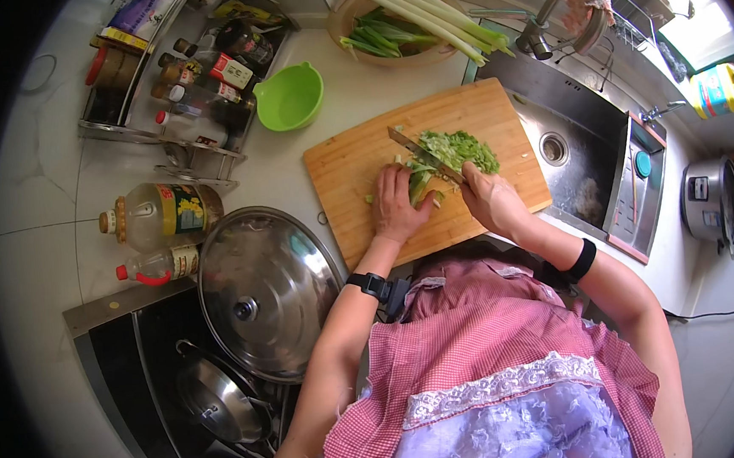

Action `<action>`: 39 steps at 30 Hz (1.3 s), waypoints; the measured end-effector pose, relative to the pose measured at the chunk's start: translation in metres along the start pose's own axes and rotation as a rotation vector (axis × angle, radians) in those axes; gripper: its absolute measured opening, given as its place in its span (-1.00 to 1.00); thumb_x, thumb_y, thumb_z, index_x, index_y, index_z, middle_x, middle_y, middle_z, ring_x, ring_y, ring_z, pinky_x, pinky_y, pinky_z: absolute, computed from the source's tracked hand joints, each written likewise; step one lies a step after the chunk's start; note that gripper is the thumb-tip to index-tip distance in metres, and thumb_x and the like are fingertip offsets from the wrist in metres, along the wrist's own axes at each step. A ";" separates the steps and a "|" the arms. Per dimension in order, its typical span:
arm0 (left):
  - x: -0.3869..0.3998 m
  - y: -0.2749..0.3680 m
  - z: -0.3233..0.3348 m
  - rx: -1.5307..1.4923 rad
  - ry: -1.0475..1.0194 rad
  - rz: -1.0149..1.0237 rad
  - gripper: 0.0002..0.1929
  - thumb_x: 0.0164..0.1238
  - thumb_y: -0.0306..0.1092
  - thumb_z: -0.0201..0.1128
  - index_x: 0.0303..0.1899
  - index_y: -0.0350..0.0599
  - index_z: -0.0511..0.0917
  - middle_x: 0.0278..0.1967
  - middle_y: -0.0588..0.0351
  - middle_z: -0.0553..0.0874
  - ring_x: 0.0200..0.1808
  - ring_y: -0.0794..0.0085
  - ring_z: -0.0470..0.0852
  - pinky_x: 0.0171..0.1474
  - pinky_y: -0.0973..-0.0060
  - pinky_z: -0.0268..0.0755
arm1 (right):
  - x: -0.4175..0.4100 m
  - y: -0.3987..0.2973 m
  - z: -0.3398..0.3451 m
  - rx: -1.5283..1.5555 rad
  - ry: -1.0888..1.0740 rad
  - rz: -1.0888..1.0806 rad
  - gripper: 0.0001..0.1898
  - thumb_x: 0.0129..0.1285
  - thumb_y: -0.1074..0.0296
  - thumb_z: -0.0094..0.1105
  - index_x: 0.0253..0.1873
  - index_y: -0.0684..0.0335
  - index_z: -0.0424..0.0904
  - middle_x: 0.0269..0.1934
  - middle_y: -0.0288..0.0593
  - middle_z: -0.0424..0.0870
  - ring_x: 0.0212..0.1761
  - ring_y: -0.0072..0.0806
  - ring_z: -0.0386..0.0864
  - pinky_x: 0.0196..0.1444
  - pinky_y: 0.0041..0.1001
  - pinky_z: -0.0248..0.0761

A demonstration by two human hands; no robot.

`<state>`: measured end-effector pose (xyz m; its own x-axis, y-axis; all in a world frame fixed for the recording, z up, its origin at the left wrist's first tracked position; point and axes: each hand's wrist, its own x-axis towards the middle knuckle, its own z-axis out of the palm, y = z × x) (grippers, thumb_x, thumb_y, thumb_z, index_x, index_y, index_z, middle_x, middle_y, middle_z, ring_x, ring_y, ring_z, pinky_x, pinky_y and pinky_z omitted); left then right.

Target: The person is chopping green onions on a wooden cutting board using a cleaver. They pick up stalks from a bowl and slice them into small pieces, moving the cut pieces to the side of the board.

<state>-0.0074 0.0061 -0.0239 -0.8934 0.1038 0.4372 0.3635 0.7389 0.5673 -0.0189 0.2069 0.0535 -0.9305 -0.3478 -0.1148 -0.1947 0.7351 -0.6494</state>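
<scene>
My right hand grips the handle of a kitchen knife, whose blade slants up and left across a wooden cutting board. Under the fingers of my left hand is a bunch of green vegetable stalks, pressed against the board just on the near side of the blade. On the blade's far side lies a heap of chopped greens. A few small cut bits are scattered around the stalks. The handle is mostly hidden by my right fingers.
A green plastic bowl stands beyond the board's left corner. Long scallions rest across a basin at the back. To the right is a steel sink. Bottles and a large pot lid are at left.
</scene>
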 end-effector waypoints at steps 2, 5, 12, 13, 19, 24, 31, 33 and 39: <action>0.005 0.003 -0.006 0.019 0.038 -0.041 -0.59 0.19 -0.35 0.29 0.06 -0.27 0.46 0.04 -0.25 0.51 0.11 -0.18 0.43 0.19 0.06 0.34 | 0.000 -0.004 -0.003 -0.006 0.016 0.040 -0.85 0.40 0.33 0.04 -0.10 0.24 0.30 -0.46 0.27 0.58 -0.33 0.29 0.55 -0.27 0.10 0.37; 0.012 -0.009 0.002 0.058 0.085 -0.172 -0.67 0.25 -0.39 0.23 0.02 -0.31 0.49 0.00 -0.25 0.56 0.09 -0.14 0.45 0.18 0.12 0.34 | 0.003 -0.002 -0.003 -0.012 -0.006 0.058 -0.85 0.40 0.34 0.04 -0.09 0.22 0.30 -0.45 0.27 0.58 -0.34 0.31 0.55 -0.28 0.11 0.36; 0.009 -0.024 0.007 -0.059 -0.054 -0.166 -0.81 0.32 -0.48 0.14 -0.10 -0.34 0.55 -0.10 -0.20 0.65 -0.01 -0.09 0.54 0.10 0.14 0.38 | 0.002 -0.003 -0.003 -0.039 -0.022 0.039 -0.85 0.40 0.33 0.03 -0.09 0.22 0.29 -0.45 0.26 0.58 -0.34 0.29 0.55 -0.29 0.11 0.37; 0.007 -0.024 0.008 -0.084 0.024 -0.143 -0.81 0.31 -0.48 0.15 -0.10 -0.34 0.55 -0.10 -0.20 0.64 -0.03 -0.10 0.55 0.08 0.12 0.39 | 0.002 -0.002 -0.001 -0.055 -0.025 0.012 -0.85 0.40 0.33 0.02 -0.08 0.23 0.30 -0.45 0.25 0.59 -0.35 0.28 0.56 -0.29 0.10 0.38; 0.005 -0.009 0.009 -0.133 0.065 -0.163 -0.84 0.28 -0.47 0.19 -0.15 -0.31 0.52 -0.17 -0.19 0.61 -0.06 -0.11 0.54 0.05 0.10 0.40 | 0.003 -0.007 0.003 -0.184 -0.074 -0.048 -0.87 0.39 0.37 -0.01 -0.09 0.29 0.35 -0.49 0.20 0.61 -0.39 0.15 0.62 -0.33 0.01 0.47; 0.005 -0.013 0.016 -0.013 0.058 -0.054 -0.78 0.23 -0.44 0.26 -0.12 -0.27 0.50 -0.18 -0.18 0.57 -0.08 -0.14 0.52 0.02 0.07 0.40 | 0.006 -0.008 0.009 -0.233 -0.106 -0.034 -0.84 0.41 0.33 0.00 -0.10 0.29 0.33 -0.49 0.20 0.61 -0.38 0.15 0.63 -0.33 0.01 0.47; 0.000 -0.021 0.025 -0.044 0.091 -0.050 -0.84 0.19 -0.51 0.24 -0.19 -0.25 0.52 -0.21 -0.14 0.56 -0.11 -0.12 0.51 -0.01 0.06 0.39 | 0.008 -0.002 0.017 -0.270 -0.106 -0.017 -0.83 0.40 0.32 0.01 -0.10 0.29 0.34 -0.49 0.18 0.63 -0.38 0.14 0.64 -0.32 0.00 0.49; -0.001 -0.023 0.027 -0.061 0.099 -0.044 -0.85 0.18 -0.53 0.24 -0.21 -0.24 0.53 -0.23 -0.13 0.57 -0.12 -0.11 0.51 -0.03 0.07 0.39 | 0.012 0.004 0.023 -0.291 -0.117 -0.024 -0.83 0.40 0.31 0.02 -0.10 0.29 0.35 -0.49 0.18 0.63 -0.38 0.13 0.65 -0.32 -0.01 0.49; -0.002 -0.022 0.025 -0.015 0.081 -0.045 -0.85 0.13 -0.55 0.25 -0.25 -0.24 0.53 -0.25 -0.10 0.56 -0.15 -0.07 0.50 -0.07 0.11 0.40 | 0.042 0.005 0.050 -0.297 -0.200 0.006 -0.72 0.31 0.30 0.11 0.00 0.36 0.40 -0.41 0.17 0.69 -0.30 0.08 0.70 -0.26 -0.10 0.58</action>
<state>-0.0201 0.0064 -0.0548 -0.8846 0.0161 0.4662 0.3283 0.7314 0.5977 -0.0430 0.1667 0.0077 -0.8583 -0.4284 -0.2824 -0.2982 0.8644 -0.4049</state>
